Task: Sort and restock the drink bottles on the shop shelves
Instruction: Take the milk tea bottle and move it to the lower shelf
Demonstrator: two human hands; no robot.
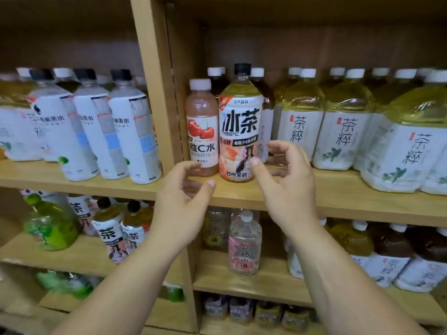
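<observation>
Left hand (186, 189) and right hand (287, 180) are loosely curled, grasping nothing; the upright iced-tea bottle (239, 131) stands just beyond, between them, nearer the right hand.

Pink cherry vitamin-C bottle (202, 131): white cap, upright, near edge of middle shelf (314, 197). Just beside on its right: taller iced tea bottle (240, 131), black cap, peach label, upright. Yellow tea bottles (343, 126) in rows further right.
</observation>
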